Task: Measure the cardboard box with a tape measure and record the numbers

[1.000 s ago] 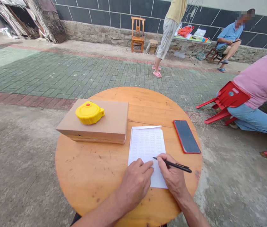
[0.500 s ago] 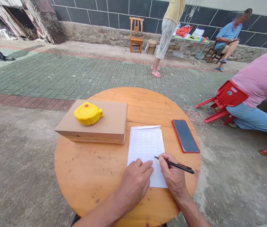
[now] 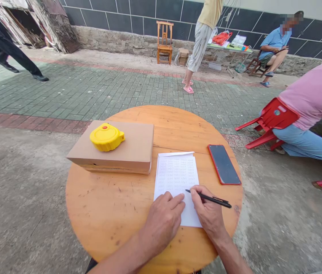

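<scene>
A white notepad (image 3: 176,171) lies on the round wooden table (image 3: 115,213), its upper part covered in rows of small handwritten characters. My right hand (image 3: 209,213) grips a black pen (image 3: 214,199), whose tip touches or hovers just over the page below the last rows; I cannot tell which. Resting on the pad's lower left is my left hand (image 3: 165,215), palm down with fingers stretched forward, holding nothing. It hides part of the lower page.
A cardboard box (image 3: 126,140) with a yellow tape measure (image 3: 106,137) on top stands at the table's left. A red-edged phone (image 3: 223,164) lies right of the pad. A person in pink (image 3: 315,91) sits on a red chair (image 3: 278,114); others stand, sit or walk beyond.
The pen has shifted slightly left in my right hand's grip, its rear end a little lower-left. My left hand stays put. At far left, a walking person's legs have come further into view.
</scene>
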Available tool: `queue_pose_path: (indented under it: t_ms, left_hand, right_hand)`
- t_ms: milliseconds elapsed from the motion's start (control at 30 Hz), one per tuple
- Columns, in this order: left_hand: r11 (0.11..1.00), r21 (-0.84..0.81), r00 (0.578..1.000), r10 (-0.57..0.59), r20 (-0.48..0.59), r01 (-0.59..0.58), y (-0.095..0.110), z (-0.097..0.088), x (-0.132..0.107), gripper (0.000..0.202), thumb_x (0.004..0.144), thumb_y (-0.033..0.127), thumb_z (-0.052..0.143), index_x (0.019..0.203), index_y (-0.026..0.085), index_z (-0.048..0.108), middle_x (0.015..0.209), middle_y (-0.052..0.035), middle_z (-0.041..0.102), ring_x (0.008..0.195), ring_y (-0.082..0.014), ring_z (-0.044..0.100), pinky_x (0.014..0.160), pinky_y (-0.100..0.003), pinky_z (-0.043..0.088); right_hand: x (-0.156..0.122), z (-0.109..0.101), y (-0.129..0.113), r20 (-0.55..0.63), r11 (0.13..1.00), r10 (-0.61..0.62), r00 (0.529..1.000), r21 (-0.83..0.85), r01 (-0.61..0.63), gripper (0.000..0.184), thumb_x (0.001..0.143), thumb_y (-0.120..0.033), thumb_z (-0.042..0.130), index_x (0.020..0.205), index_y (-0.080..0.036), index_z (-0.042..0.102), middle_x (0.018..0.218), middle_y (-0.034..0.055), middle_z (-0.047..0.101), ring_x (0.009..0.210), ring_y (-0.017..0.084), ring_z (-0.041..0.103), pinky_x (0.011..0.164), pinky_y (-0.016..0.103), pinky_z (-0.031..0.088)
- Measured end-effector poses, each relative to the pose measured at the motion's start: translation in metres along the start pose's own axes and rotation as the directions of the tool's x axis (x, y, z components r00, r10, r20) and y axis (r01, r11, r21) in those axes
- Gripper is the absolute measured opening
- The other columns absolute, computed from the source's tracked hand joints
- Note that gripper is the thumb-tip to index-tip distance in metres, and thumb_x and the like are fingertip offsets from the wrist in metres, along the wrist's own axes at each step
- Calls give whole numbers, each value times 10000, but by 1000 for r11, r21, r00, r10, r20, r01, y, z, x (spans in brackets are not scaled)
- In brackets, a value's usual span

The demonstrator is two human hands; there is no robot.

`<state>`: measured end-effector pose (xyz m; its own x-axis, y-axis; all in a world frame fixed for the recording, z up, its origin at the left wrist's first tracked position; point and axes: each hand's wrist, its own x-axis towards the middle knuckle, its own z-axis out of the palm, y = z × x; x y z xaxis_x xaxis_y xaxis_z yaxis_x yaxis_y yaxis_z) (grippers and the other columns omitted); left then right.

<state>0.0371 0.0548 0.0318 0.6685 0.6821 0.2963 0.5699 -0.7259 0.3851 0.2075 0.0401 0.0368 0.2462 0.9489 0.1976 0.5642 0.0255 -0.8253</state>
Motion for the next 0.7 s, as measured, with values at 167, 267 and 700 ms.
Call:
queue_pose_path:
  t_ms: [167, 267, 700]
  left_hand:
    - [1000, -5, 1000, -6, -15, 6, 1, 1, 0, 168, 848, 54, 486, 874, 204, 556, 1183, 37, 643, 773, -188, 445, 665, -351, 416]
    - [1000, -3, 1000, -9, -15, 9, 1, 2, 0, 172, 844, 50, 485, 876, 205, 553, 1191, 46, 638, 773, -187, 440, 668, -352, 420]
    - [1000, -16, 1000, -9, -9, 9, 1, 2, 1, 175, 841, 52, 498, 898, 205, 563, 1213, 48, 633, 769, -185, 439, 670, -350, 411]
  right_hand:
    - [-1, 0, 1, 11, 1000, 11, 1000, -7, -11, 225, 927, -308, 491, 774, -189, 605, 695, -6, 603, 635, 131, 543, 615, 221, 435]
    - [-1, 0, 2, 24, 1000, 10, 1000, -17, -10, 220, 923, -303, 493, 772, -190, 608, 689, -9, 606, 632, 130, 547, 621, 222, 438]
    - [-1, 1, 2, 25, 1000, 14, 1000, -19, -13, 229, 917, -305, 493, 755, -187, 604, 659, -19, 585, 598, 118, 523, 589, 215, 426]
